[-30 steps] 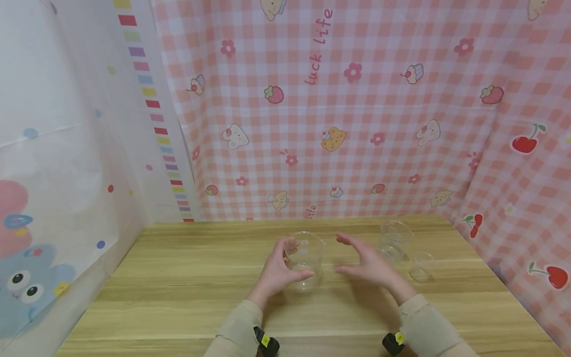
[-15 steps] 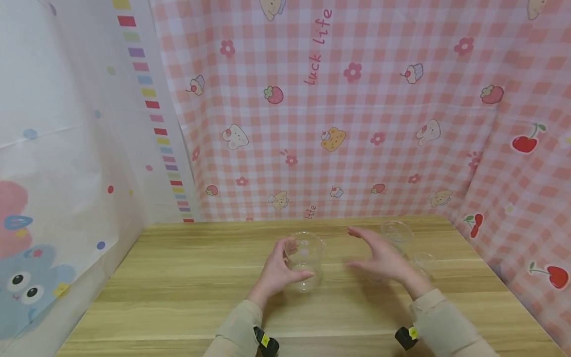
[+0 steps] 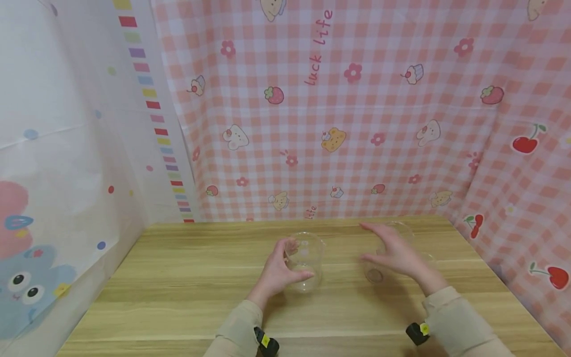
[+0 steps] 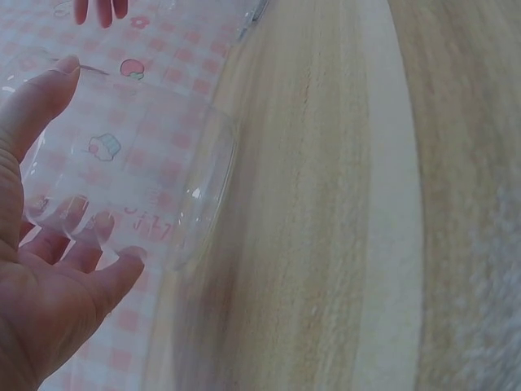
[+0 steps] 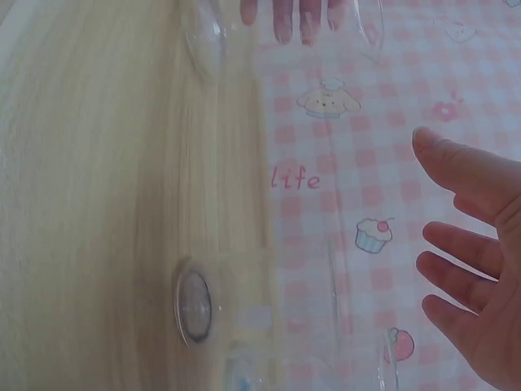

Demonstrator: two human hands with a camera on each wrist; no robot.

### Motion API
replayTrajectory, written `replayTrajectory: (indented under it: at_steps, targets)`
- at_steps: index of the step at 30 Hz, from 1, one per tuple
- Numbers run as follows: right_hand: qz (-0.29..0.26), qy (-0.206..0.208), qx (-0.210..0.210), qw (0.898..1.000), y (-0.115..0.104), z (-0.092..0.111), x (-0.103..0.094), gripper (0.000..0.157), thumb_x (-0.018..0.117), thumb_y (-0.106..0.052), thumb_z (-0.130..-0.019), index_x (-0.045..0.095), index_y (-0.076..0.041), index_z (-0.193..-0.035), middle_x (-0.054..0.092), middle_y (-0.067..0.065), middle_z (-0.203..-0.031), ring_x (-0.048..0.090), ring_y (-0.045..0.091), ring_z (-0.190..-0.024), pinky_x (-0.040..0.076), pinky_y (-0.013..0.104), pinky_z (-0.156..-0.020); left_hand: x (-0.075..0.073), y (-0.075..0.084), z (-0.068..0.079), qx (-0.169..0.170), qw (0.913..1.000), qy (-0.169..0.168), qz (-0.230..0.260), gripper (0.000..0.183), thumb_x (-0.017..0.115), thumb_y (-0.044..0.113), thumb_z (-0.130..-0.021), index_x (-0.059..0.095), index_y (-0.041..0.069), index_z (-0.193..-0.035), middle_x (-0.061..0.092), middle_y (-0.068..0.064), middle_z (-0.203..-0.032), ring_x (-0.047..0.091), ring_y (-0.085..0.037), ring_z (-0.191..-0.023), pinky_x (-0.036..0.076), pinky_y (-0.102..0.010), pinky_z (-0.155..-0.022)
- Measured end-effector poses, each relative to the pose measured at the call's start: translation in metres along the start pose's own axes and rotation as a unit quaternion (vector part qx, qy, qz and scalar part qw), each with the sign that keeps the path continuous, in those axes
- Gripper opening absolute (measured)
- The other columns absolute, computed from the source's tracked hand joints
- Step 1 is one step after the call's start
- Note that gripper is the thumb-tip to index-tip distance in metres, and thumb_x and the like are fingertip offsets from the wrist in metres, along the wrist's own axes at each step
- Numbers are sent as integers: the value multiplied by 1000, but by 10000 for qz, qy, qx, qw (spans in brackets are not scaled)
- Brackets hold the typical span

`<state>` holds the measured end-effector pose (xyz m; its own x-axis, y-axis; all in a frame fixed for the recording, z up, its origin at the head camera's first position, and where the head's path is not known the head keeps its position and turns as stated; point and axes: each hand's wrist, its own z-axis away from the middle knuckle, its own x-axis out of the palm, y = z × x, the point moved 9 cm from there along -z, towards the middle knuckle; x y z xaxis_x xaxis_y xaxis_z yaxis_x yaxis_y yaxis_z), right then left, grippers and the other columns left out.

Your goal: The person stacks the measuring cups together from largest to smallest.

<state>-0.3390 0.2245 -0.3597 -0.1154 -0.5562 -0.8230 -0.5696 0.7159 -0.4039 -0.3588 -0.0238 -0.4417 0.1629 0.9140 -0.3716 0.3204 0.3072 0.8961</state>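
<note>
Beaker (image 3: pixel 312 255): held upright on the table (image 3: pixel 196 287) by the left hand (image 3: pixel 277 271).
Left fingers: curved round its wall, thumb set across the near side.
Right hand (image 3: pixel 394 254): held beside the cups (image 3: pixel 374 275); thumb and fingers are spread apart.
Cups: clear, partly covered by that hand.
</note>
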Motion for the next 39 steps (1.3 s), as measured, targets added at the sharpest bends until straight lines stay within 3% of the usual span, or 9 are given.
replayTrajectory:
  at_steps: [8, 16, 25, 39]
  targets:
    - [257, 141, -123, 9995, 9, 0, -15, 70, 85, -15, -78, 51, 8, -135, 57, 27, -130, 53, 46, -118, 43, 61, -98, 0, -2, 0, -37, 10000, -10, -7, 91, 92, 24, -70, 39, 7, -141, 52, -8, -140, 49, -27, -128, 41, -48, -107]
    - [337, -13, 206, 9992, 25, 0, -24, 74, 84, -15, -80, 47, 5, -141, 53, 27, -136, 48, 47, -122, 39, 64, -100, 0, -1, 0, -41, 10000, 11, -59, 92, 92, 22, -70, 38, 6, -143, 52, -8, -141, 49, -28, -129, 40, -49, -107]
    - [531, -3, 343, 9980, 39, 0, -28, 72, 82, -21, -83, 47, 1, -142, 52, 26, -138, 44, 48, -126, 35, 66, -102, -1, 0, 1, 89, 10000, 11, 8, 90, 92, 22, -71, 39, 4, -141, 53, -10, -141, 50, -31, -128, 40, -52, -107]
    - [957, 40, 433, 9945, 57, 4, -27, 72, 82, -24, -82, 48, 1, -141, 50, 28, -138, 42, 50, -126, 34, 68, -100, 0, -1, 0, 41, 10000, 21, -34, 90, 93, 20, -69, 40, 6, -140, 53, -9, -140, 50, -28, -128, 40, -49, -107]
